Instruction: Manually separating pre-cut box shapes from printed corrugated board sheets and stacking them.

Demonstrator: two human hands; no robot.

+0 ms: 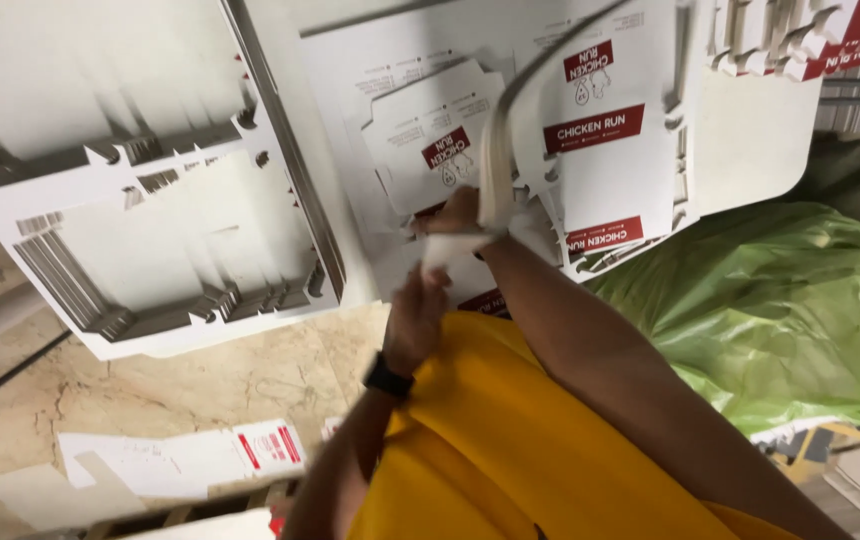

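Observation:
My right hand (458,215) grips a flat white carton blank (498,150) with red panels, held edge-on and blurred above the table. My left hand (415,315), with a black wristband, pinches the lower flap of the same blank (447,250). Beneath them several unfolded white carton blanks (605,130) with red labels lie spread on a white table (750,140). My yellow top (510,440) fills the lower middle of the view.
Tall stacks of flat white blanks (150,230) sit at the left. A green plastic bag (770,310) bulges at the right. A loose blank (180,460) lies on the marble floor (200,380). More stacked blanks (810,40) rest at the top right.

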